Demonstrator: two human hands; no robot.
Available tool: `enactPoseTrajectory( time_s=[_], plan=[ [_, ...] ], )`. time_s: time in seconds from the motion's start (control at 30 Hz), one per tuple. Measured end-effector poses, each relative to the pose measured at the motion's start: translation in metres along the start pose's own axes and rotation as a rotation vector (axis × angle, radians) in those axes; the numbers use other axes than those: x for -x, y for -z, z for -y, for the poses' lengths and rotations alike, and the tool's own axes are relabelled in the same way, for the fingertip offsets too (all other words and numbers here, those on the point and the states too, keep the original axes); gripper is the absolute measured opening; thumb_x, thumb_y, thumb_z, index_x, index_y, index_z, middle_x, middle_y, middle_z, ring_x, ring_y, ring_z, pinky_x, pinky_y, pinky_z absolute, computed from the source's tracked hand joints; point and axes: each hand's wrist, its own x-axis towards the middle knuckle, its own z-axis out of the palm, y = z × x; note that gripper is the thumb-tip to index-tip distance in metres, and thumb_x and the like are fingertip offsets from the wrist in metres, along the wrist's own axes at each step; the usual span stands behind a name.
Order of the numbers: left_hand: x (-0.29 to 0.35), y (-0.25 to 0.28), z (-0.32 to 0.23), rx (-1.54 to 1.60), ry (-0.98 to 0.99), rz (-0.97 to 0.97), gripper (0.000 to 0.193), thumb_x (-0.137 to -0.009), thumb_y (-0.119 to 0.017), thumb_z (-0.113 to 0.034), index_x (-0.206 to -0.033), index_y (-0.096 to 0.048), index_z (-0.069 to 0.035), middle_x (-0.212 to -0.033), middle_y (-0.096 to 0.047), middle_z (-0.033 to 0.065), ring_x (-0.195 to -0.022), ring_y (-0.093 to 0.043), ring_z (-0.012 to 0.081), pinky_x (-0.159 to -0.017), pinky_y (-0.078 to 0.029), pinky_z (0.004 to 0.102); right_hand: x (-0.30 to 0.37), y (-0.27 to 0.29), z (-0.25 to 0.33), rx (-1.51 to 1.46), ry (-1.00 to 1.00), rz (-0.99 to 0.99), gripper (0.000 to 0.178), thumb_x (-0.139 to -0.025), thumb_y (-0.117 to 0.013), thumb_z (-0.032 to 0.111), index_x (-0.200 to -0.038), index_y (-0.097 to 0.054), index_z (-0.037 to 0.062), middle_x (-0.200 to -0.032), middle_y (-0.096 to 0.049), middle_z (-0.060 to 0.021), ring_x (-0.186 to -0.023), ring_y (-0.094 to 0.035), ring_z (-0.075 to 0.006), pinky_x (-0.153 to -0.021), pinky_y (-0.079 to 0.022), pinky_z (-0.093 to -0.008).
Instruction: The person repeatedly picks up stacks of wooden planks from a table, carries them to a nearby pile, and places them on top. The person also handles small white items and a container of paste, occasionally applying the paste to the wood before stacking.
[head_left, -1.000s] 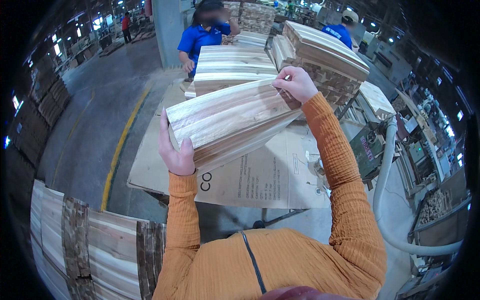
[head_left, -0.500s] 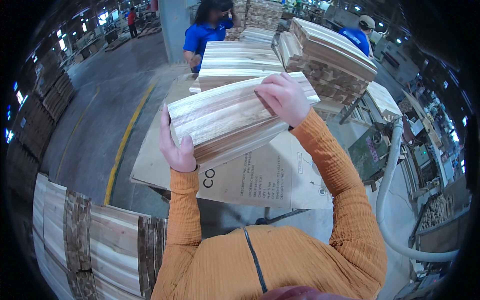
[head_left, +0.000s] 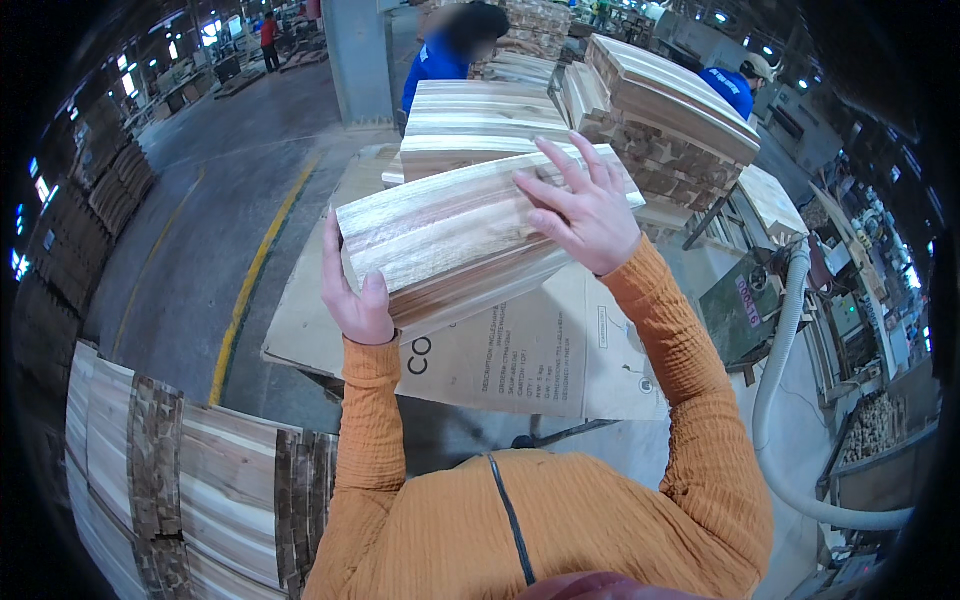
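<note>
While our left hand [head_left: 356, 305] clasps the wood-strip panel [head_left: 440, 228] by its left end above the cardboard [head_left: 530, 366], our right hand [head_left: 592, 212] lies splayed on top; we judge it stiff, fairly heavy, best held at both ends.

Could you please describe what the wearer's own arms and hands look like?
Both the left hand and right hand are bare, without gloves. The left sleeve and right sleeve are long, orange and crinkle-textured, reaching the wrists; no markings show on them.
</note>
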Motion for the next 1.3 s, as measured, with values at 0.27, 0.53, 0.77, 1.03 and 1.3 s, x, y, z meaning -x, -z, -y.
enactPoseTrajectory(
  time_s=[0.27, 0.53, 0.77, 1.03, 1.3],
  plan=[
    [0.0, -0.001, -0.003, -0.069, -0.039, 0.008, 0.074, -0.081, -0.048, -0.042, -0.135, -0.034, 0.008, -0.13, -0.045, 0.0223, -0.119, -0.046, 0.028, -0.101, -0.033, 0.0362, 0.002, -0.013, -0.008, -0.109, -0.097, -0.027, 0.05, -0.09, -0.04, 0.053, -0.129, -0.052, 0.0237, -0.146, -0.03, -0.007, -0.135, -0.017, -0.0366, -0.106, -0.012, -0.0535],
    [0.0, -0.002, -0.003, -0.037, -0.003, 0.006, 0.07, -0.078, -0.045, -0.032, -0.134, -0.035, 0.009, -0.132, -0.043, 0.0216, -0.121, -0.045, 0.027, -0.102, -0.032, 0.0355, 0.02, -0.017, -0.03, -0.11, -0.267, -0.076, 0.048, -0.092, -0.037, 0.05, -0.129, -0.052, 0.0233, -0.145, -0.031, -0.0089, -0.135, -0.016, -0.037, -0.107, -0.01, -0.0525],
    [0.0, -0.002, -0.005, 0.008, 0.002, -0.006, 0.074, -0.077, -0.049, -0.035, -0.133, -0.034, 0.011, -0.132, -0.044, 0.024, -0.123, -0.043, 0.0304, -0.103, -0.031, 0.0372, 0.02, -0.013, -0.036, -0.006, -0.232, 0.003, 0.045, -0.091, -0.036, 0.053, -0.126, -0.055, 0.0296, -0.144, -0.033, -0.0097, -0.135, -0.018, -0.0369, -0.106, -0.012, -0.055],
    [-0.001, -0.001, 0.0, -0.01, -0.018, -0.003, 0.076, -0.079, -0.05, -0.041, -0.134, -0.035, 0.01, -0.132, -0.044, 0.0238, -0.122, -0.044, 0.0299, -0.103, -0.032, 0.0371, 0.012, -0.014, -0.05, -0.052, -0.286, -0.013, 0.047, -0.091, -0.036, 0.055, -0.125, -0.056, 0.028, -0.143, -0.035, -0.0092, -0.135, -0.019, -0.037, -0.106, -0.012, -0.055],
    [-0.001, -0.003, -0.003, -0.038, -0.017, 0.01, 0.069, -0.079, -0.043, -0.032, -0.135, -0.034, 0.008, -0.133, -0.043, 0.0212, -0.122, -0.044, 0.0268, -0.103, -0.032, 0.0353, 0.019, -0.019, -0.047, -0.03, -0.259, -0.02, 0.048, -0.09, -0.037, 0.056, -0.125, -0.055, 0.0289, -0.143, -0.035, -0.0085, -0.134, -0.021, -0.0376, -0.106, -0.014, -0.0551]
  ],
)
